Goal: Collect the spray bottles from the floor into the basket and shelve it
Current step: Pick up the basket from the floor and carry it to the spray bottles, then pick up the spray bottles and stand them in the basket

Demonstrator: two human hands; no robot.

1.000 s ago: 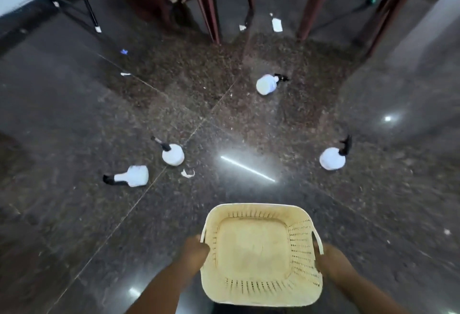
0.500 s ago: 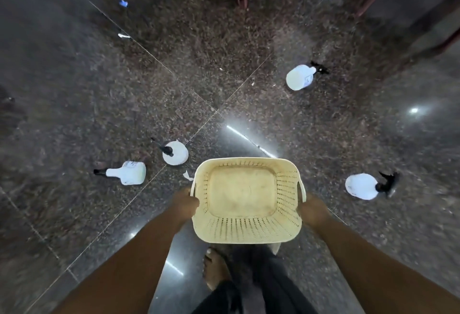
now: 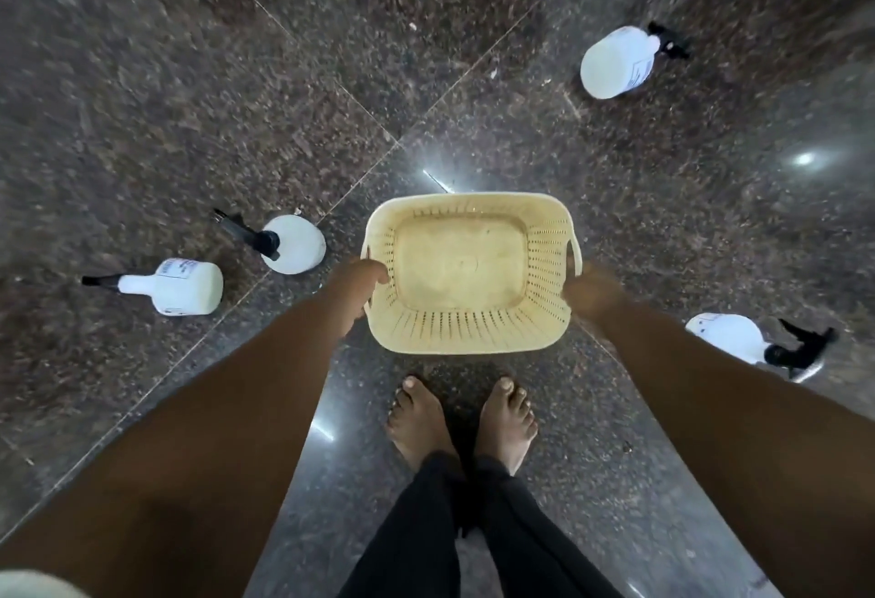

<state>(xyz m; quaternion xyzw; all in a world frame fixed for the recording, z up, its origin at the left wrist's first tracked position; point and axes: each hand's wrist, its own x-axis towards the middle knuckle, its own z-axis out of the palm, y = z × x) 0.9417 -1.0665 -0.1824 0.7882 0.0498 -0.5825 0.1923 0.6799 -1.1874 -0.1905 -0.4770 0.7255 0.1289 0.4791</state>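
Observation:
An empty cream plastic basket (image 3: pixel 468 332) with slotted walls is low over the dark granite floor, in front of my bare feet. My left hand (image 3: pixel 355 287) grips its left handle and my right hand (image 3: pixel 589 292) grips its right handle. Several white spray bottles with black triggers are spread on the floor around it. One bottle (image 3: pixel 177 287) lies on its side at the far left. Another bottle (image 3: pixel 293 244) stands upright just left of the basket. A third (image 3: pixel 615 62) lies at the upper right, and one more (image 3: pixel 729 337) lies at the right.
My bare feet (image 3: pixel 461 417) and dark trouser legs stand just behind the basket. Polished granite floor (image 3: pixel 189 76) with thin tile joints and bright light reflections fills the view.
The view has tilted down and closed in on the floor; the furniture legs have left the frame. The basket has come lower and nearer the bottles, still held by both hands.

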